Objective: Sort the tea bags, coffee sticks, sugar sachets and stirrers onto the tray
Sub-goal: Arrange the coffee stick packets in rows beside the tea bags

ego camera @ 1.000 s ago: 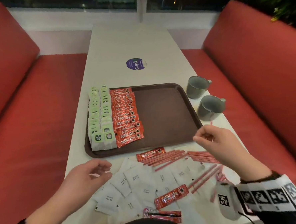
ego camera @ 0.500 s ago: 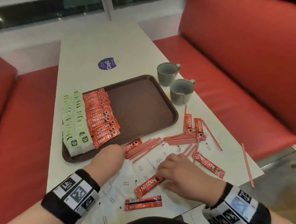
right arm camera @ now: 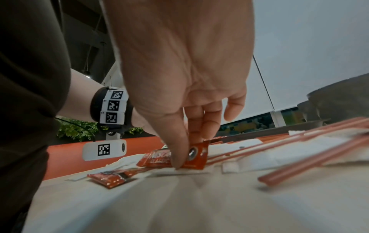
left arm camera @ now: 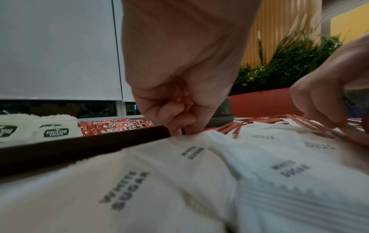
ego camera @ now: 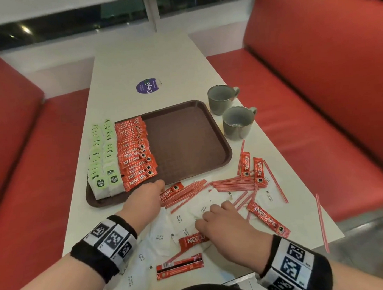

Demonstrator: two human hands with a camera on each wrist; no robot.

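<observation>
The brown tray holds two columns of green tea bags at its left and a row of red coffee sticks beside them. Loose white sugar sachets, thin red stirrers and more coffee sticks lie on the table in front of it. My left hand is at the tray's front edge, fingers curled down on the end of a coffee stick. My right hand pinches the end of another coffee stick, which lies on the sachets.
Two grey cups stand right of the tray. A single stirrer lies near the table's right edge. A purple round sticker is on the far tabletop. Red bench seats flank the white table.
Both hands have come down from mid-air onto the pile. The left has reached the stick by the tray and the right has pinched the stick near me. The view has swung right.
</observation>
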